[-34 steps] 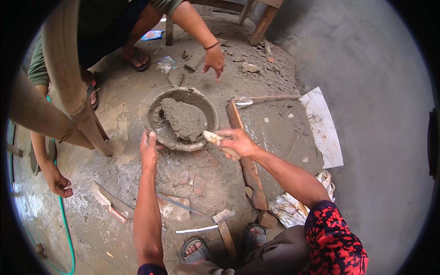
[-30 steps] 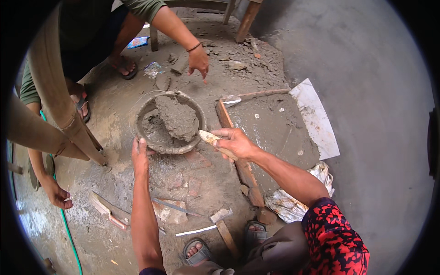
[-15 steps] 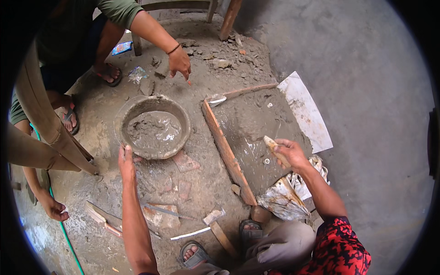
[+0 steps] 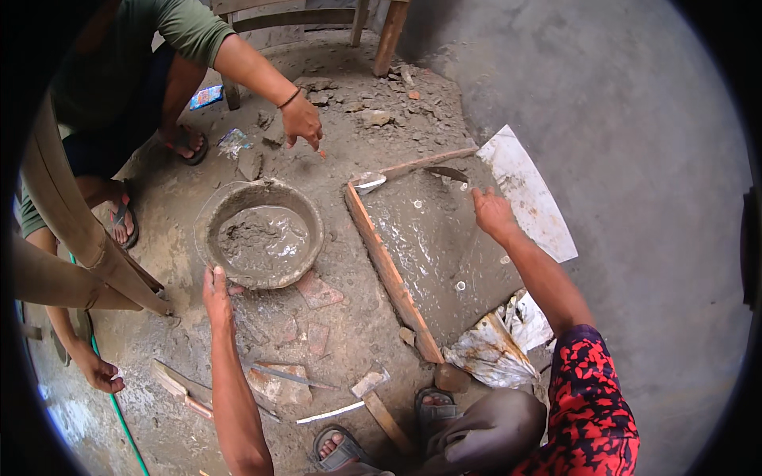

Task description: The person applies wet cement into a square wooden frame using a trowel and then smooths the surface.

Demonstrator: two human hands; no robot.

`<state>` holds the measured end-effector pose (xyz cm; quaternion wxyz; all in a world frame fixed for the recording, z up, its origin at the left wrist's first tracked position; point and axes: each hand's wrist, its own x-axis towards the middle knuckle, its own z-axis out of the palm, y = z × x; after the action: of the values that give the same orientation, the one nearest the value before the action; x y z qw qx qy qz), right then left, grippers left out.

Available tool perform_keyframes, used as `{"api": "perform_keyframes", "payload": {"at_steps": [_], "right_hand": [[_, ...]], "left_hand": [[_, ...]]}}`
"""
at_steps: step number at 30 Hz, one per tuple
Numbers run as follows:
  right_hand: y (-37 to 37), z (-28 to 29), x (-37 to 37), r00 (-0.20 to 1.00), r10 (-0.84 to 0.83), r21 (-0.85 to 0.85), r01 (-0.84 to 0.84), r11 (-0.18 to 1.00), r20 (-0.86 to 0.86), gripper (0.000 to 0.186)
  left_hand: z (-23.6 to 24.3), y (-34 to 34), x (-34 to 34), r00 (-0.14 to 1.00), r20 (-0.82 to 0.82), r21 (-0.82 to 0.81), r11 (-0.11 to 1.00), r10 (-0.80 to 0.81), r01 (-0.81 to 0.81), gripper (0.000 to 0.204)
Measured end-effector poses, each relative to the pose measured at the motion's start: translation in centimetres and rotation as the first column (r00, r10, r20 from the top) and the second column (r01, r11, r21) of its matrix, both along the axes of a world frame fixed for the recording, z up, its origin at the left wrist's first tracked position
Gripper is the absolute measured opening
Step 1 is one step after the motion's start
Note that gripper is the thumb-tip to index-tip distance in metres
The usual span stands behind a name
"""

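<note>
In the head view, a round grey bucket (image 4: 274, 280) is standing on the muddy floor (image 4: 190, 317), holding a wet grey mix (image 4: 266, 230) low inside it. My left hand (image 4: 218, 295) is resting at the bucket's near left side, thumb up by the rim; I cannot tell whether those fingers are clamping it or only lying against it.

Well to the right of the bucket, my right hand (image 4: 496, 216) is reaching out with its fingers clamped on a trowel (image 4: 447, 172); the handle is hiding in my grip, and the dark blade is pointing back toward the bucket's side. It is hanging above or touching more grey mix, which is spreading inside a wooden frame (image 4: 393, 274) right of the bucket; I cannot tell which.

Beyond the bucket, slightly right, a co-worker's hand (image 4: 302, 123) is pointing down with one finger. On the near side of the bucket, a hammer (image 4: 369, 382) and a white strip (image 4: 329, 412) are lying close together, and left of them a long blade with a handle (image 4: 181, 387) is lying flat.
</note>
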<state>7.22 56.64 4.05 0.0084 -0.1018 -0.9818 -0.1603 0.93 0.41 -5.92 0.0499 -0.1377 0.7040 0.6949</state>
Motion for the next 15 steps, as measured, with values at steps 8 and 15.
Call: {"api": "perform_keyframes", "payload": {"at_steps": [8, 15], "right_hand": [[1.0, -1.2, -0.2, 0.991, -0.068, -0.012, 0.07, 0.998, 0.114, 0.024], [-2.2, -0.8, -1.8, 0.992, 0.073, -0.058, -0.067, 0.996, 0.102, 0.027]], "left_hand": [[-2.1, 0.3, -0.8, 0.99, -0.14, 0.064, 0.998, 0.017, -0.008, 0.056], [-0.6, 0.0, -0.3, 0.998, -0.069, 0.038, 0.999, 0.009, -0.006, 0.062]]}}
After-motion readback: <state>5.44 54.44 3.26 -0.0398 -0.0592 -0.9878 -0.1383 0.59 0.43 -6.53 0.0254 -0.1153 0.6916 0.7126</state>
